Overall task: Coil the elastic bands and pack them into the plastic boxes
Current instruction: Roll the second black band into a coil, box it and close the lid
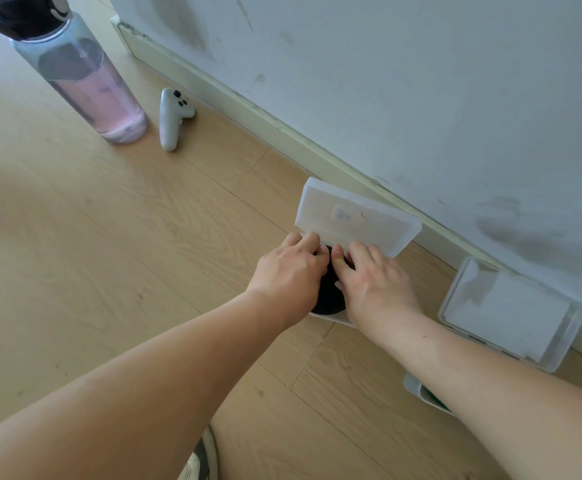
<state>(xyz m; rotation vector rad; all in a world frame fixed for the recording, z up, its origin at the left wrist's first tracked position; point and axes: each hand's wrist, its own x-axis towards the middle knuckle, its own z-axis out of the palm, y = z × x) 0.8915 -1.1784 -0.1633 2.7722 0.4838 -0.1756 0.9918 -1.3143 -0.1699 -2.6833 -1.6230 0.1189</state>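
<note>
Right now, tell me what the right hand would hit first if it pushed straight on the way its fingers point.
Most likely the raised lid of the open box, just past the right hand's fingers, which rest on the black coil. Depth is unclear; the baseboard lies behind it.

Floor (92, 237): light wood planks, from 6 to 10 o'clock.
Wall (386, 81): white with grey smudges, at 1 o'clock.
Baseboard (282, 129): pale strip where they meet.

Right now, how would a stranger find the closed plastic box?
Follow the pale skirting board toward the right edge. A translucent rectangular plastic box lies there on the wooden floor. Unlike the open translucent box beside it, its lid is shut.
</note>
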